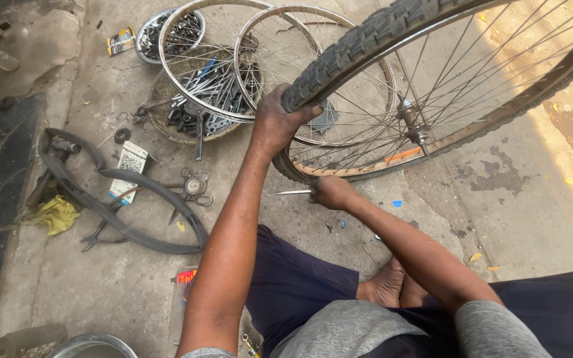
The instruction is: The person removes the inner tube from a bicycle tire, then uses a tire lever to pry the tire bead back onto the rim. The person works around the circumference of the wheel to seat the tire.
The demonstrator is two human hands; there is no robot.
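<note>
Tyre lever (293, 193) points left, horizontal, gripped by right hand (329, 192); left hand (278, 122) clasps tyre (359, 43)

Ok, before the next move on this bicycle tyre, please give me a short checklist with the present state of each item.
1. Left hand grips the tyre at the rim edge: ok.
2. Right hand holds the thin metal tool firmly: ok.
3. Tool tip is under the tyre edge: not ok, it points away, left of the wheel.
4. Wheel is steady on the ground: cannot tell.
5. Loose inner tube lies apart from the wheel: ok.
</note>
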